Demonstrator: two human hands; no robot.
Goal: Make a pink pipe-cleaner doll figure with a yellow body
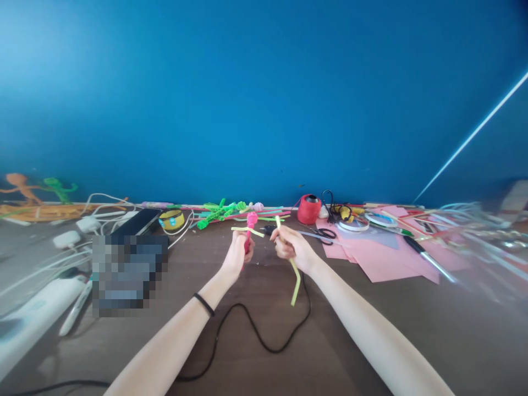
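Observation:
My left hand (236, 254) is closed around the stem of a pink pipe-cleaner piece (252, 221) with a rounded, coiled top. Just under that top, a short pale-yellow pipe cleaner (238, 229) crosses it, its two ends sticking out sideways. A little to the right, my right hand (295, 246) pinches a longer yellow pipe cleaner (295, 275), which bends below the fingers. Its upper tip rises above my thumb, apart from the pink piece. Behind both hands lie green pipe-cleaner shapes (218, 212) and loose stems.
A red spool (309, 209), black-handled scissors (325, 236), pink paper sheets (383, 261) and tape rolls (353, 225) lie to the right. Phones (138, 224), white chargers (66, 239) and cables are on the left. A black cord (247, 313) winds across the table front. Behind stands a blue wall (264, 99).

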